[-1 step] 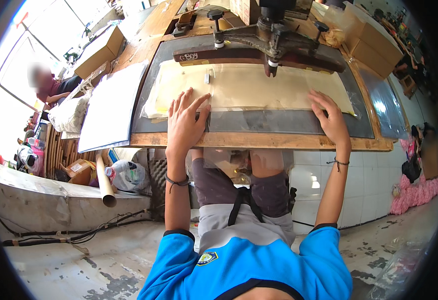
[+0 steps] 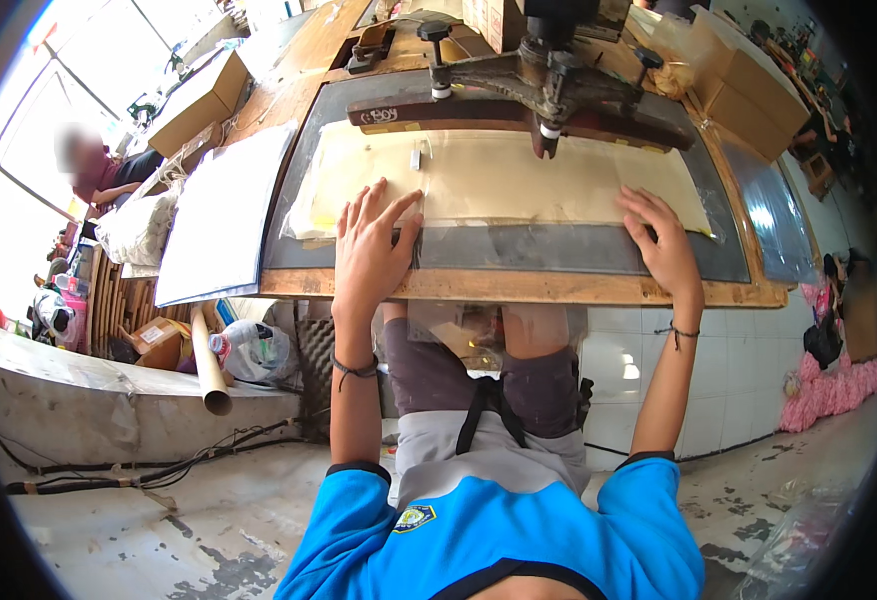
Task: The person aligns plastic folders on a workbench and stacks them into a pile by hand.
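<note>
My left hand (image 2: 372, 238) lies with its fingers spread at the left part of a clear plastic sheet (image 2: 519, 245). My right hand (image 2: 662, 240) rests at the sheet's right side, fingers stretched and slightly bent. Both hands are open and grip nothing. The thin sheet covers a long cream-coloured pad (image 2: 549, 180) and hangs over the table's front edge. A small pale tab (image 2: 416, 160) sits on the pad beyond my left fingertips. Just behind it, a dark metal press bar (image 2: 514, 118) hangs from a bracket (image 2: 549, 85).
White sheets (image 2: 221, 215) are stacked left of the grey work surface (image 2: 579, 245). Clear plastic (image 2: 769, 215) lies at its right. Cardboard boxes (image 2: 749, 85) stand at the back. A cardboard tube (image 2: 210, 370) leans at the lower left. Another person (image 2: 109, 175) sits at the far left.
</note>
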Demonstrator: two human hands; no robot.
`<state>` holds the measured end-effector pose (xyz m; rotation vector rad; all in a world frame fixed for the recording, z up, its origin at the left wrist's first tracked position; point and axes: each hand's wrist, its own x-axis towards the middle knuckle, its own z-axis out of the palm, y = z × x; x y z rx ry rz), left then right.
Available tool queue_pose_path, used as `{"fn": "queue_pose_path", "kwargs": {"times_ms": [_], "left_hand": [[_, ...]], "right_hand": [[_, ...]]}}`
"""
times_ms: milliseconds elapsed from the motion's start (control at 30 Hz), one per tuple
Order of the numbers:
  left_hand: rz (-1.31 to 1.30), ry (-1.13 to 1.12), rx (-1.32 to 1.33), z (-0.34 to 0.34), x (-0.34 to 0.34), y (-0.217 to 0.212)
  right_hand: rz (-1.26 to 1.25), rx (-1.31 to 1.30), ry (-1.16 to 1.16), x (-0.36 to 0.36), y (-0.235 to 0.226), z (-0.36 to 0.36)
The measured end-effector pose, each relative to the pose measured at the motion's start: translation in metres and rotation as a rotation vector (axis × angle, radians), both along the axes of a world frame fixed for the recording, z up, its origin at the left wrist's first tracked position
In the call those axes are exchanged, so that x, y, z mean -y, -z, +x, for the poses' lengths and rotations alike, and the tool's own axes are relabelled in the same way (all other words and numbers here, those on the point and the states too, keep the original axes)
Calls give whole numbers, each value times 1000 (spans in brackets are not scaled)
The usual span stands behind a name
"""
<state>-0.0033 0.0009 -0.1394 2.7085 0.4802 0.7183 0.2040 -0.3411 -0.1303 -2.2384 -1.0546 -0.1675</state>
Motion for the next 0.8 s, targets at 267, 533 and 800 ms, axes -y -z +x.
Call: {"fn": "queue_pose_path", "kwargs": {"times_ms": [267, 533, 800], "left_hand": [[-43, -10, 10, 1, 3, -9], [-57, -19, -34, 1, 3, -12], [-30, 4, -68, 1, 1, -13]], "right_hand": [[-42, -25, 41, -6, -4, -2], [-97, -34, 64, -12, -9, -4], [-192, 36, 20, -11, -9, 2]]}}
